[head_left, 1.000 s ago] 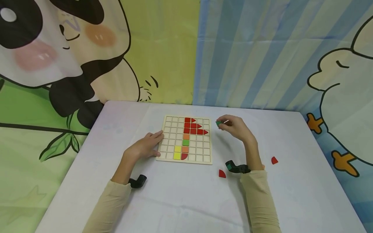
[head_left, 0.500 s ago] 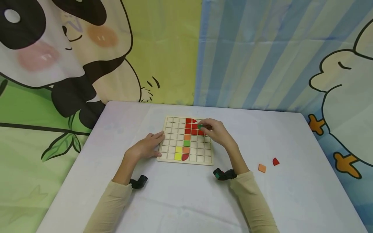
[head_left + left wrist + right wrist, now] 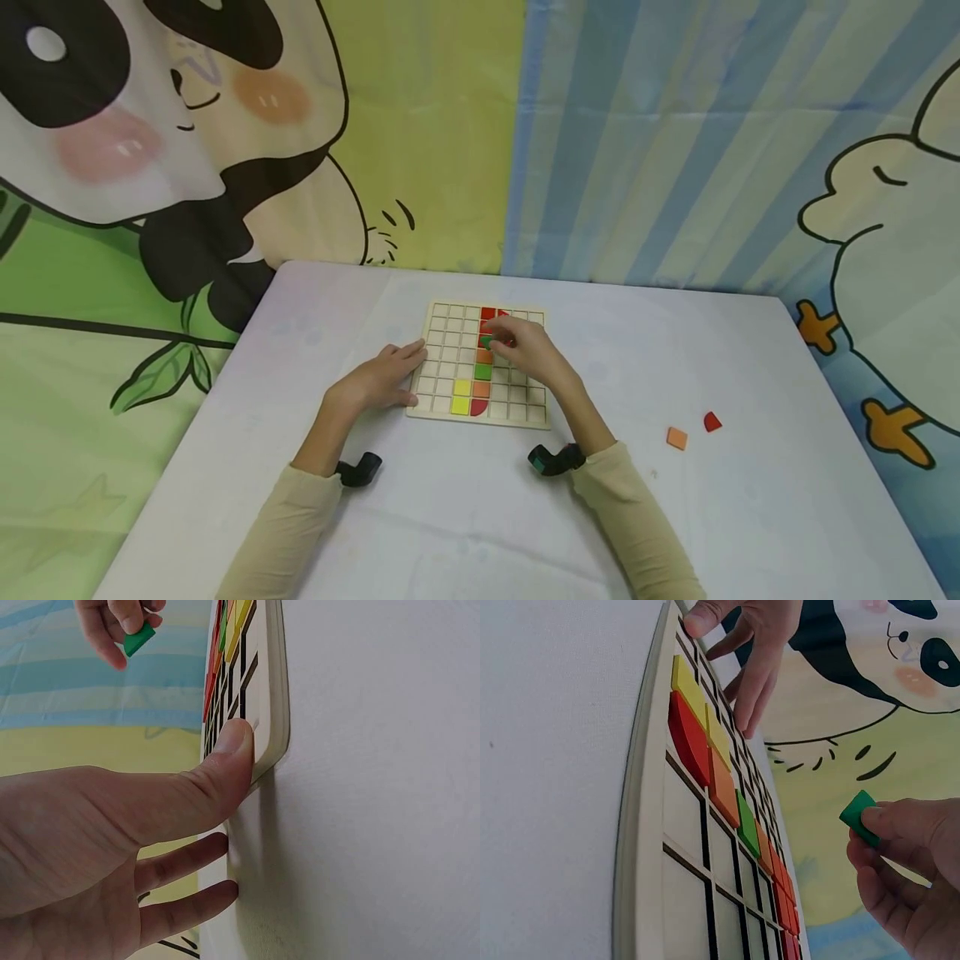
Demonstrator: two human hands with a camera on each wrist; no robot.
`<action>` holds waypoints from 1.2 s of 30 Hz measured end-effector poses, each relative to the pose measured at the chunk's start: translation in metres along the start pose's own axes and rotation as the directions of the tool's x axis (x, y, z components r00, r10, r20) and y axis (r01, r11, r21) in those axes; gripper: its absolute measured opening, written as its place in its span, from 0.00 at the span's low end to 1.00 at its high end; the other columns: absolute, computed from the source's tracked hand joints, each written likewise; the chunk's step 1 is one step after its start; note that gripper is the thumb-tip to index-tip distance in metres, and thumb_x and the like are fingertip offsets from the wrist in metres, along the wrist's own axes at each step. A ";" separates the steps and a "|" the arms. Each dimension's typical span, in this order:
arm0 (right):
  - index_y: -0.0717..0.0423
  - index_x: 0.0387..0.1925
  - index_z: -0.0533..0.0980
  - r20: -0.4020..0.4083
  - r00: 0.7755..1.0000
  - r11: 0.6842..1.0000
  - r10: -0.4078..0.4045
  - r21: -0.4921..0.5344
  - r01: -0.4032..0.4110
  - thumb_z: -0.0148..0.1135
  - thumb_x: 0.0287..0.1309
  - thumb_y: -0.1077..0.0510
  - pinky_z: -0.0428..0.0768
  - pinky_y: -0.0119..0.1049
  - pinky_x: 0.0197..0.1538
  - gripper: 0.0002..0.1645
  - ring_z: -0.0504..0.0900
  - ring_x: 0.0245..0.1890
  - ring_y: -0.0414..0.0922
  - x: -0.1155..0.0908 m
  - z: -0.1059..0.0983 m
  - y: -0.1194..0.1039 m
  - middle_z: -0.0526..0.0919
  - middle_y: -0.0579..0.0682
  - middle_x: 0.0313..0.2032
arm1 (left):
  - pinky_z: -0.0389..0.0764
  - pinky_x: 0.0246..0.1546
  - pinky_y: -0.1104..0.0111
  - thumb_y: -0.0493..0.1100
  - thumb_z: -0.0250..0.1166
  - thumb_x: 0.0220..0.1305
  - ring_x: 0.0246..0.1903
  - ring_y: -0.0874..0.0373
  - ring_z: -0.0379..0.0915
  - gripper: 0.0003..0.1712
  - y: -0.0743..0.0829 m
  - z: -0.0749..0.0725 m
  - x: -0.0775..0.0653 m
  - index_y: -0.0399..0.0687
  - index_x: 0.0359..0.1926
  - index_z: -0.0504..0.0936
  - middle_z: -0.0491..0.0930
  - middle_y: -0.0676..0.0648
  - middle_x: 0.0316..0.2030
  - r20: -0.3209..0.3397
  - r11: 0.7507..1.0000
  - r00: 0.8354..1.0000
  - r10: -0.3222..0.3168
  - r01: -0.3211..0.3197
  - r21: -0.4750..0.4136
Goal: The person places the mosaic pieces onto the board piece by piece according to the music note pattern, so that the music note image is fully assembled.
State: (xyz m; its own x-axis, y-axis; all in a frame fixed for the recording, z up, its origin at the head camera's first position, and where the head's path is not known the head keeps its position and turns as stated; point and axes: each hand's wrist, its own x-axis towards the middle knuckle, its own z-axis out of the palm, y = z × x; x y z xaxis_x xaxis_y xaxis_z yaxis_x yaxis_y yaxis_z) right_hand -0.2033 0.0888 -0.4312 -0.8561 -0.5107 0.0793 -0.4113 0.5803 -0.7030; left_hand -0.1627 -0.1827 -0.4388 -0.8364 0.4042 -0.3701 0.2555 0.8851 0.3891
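Note:
A wooden grid board (image 3: 442, 367) lies on the white table, with a column of coloured tiles and red rows at its far end. My left hand (image 3: 378, 379) rests along its left edge, fingers extended and thumb (image 3: 234, 739) on the near corner. Over the upper middle of the board, my right hand (image 3: 534, 348) pinches a small green tile (image 3: 860, 817) between thumb and fingers, held above the surface in both wrist views. Seated nearby are yellow tiles (image 3: 686, 688), a red quarter-round piece (image 3: 688, 736), an orange tile (image 3: 721, 787) and another green one (image 3: 747, 825). My right hand hides part of the red rows.
On the table (image 3: 750, 517) to the right lie an orange square tile (image 3: 677, 438) and a red quarter-round tile (image 3: 712, 422). Black wrist cameras jut out below each hand. Behind the table's far edge hangs a cartoon-printed cloth backdrop (image 3: 435, 125).
My right hand has carried the green tile leftward from beside the board to over its upper middle. The orange tile came into view as the forearm shifted. My left hand stays put.

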 end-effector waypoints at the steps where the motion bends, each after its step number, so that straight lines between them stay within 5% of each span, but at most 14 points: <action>1: 0.59 0.53 0.79 0.006 1.000 1.000 -0.012 -0.010 0.012 0.59 0.65 0.61 0.82 0.40 0.47 0.16 0.83 0.45 0.48 0.001 0.001 -0.001 0.85 0.54 0.46 | 0.70 0.64 0.53 0.47 0.69 0.59 0.72 0.48 0.51 0.49 0.000 0.000 0.000 0.48 0.76 0.52 0.45 0.48 0.78 0.001 1.000 1.000 -0.001 0.001 -0.001; 5: 0.59 0.50 0.81 0.021 0.999 0.998 -0.050 -0.032 0.051 0.59 0.64 0.62 0.80 0.40 0.48 0.14 0.82 0.45 0.48 0.002 0.006 -0.003 0.86 0.53 0.45 | 0.70 0.64 0.53 0.48 0.69 0.59 0.72 0.48 0.51 0.49 -0.001 0.001 0.000 0.48 0.76 0.52 0.45 0.48 0.78 -0.001 1.000 1.000 -0.001 0.001 0.000; 15: 0.58 0.40 0.80 0.055 0.998 0.999 0.004 0.051 -0.007 0.63 0.61 0.60 0.80 0.32 0.42 0.07 0.82 0.36 0.42 0.005 0.016 -0.003 0.85 0.51 0.37 | 0.70 0.64 0.52 0.48 0.69 0.59 0.71 0.47 0.52 0.49 -0.002 0.001 0.001 0.48 0.76 0.53 0.45 0.48 0.78 -0.006 1.000 1.000 0.008 -0.008 0.009; 23: 0.58 0.36 0.81 0.024 0.998 0.999 -0.054 0.005 0.054 0.64 0.59 0.63 0.76 0.30 0.39 0.04 0.76 0.35 0.42 0.007 0.024 -0.003 0.81 0.51 0.36 | 0.70 0.64 0.52 0.48 0.69 0.59 0.71 0.49 0.51 0.49 -0.002 0.001 0.000 0.49 0.76 0.52 0.45 0.49 0.78 -0.002 1.000 1.000 0.000 0.000 -0.005; 29: 0.58 0.40 0.81 0.067 0.998 1.000 -0.006 0.020 0.005 0.64 0.61 0.61 0.78 0.29 0.41 0.07 0.78 0.35 0.41 0.010 0.034 -0.002 0.84 0.50 0.36 | 0.69 0.64 0.52 0.49 0.68 0.60 0.72 0.48 0.51 0.49 -0.002 0.001 0.000 0.49 0.76 0.52 0.45 0.50 0.78 0.005 1.000 1.000 0.003 -0.003 0.010; 36: 0.53 0.55 0.79 0.108 0.994 0.995 -0.023 -0.098 0.033 0.60 0.64 0.60 0.76 0.31 0.40 0.18 0.74 0.34 0.41 0.010 0.043 -0.006 0.83 0.47 0.38 | 0.69 0.64 0.52 0.49 0.68 0.60 0.72 0.48 0.51 0.49 -0.003 0.001 0.001 0.49 0.76 0.53 0.45 0.49 0.78 0.003 1.000 1.000 0.006 -0.006 0.017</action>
State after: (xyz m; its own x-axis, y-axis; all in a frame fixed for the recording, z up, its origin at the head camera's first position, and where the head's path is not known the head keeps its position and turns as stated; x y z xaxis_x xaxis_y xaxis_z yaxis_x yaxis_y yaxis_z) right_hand -0.1960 0.0530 -0.4566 -0.8076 -0.5894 0.0180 -0.4683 0.6224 -0.6271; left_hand -0.1636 -0.1844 -0.4407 -0.8334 0.4102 -0.3704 0.2687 0.8863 0.3772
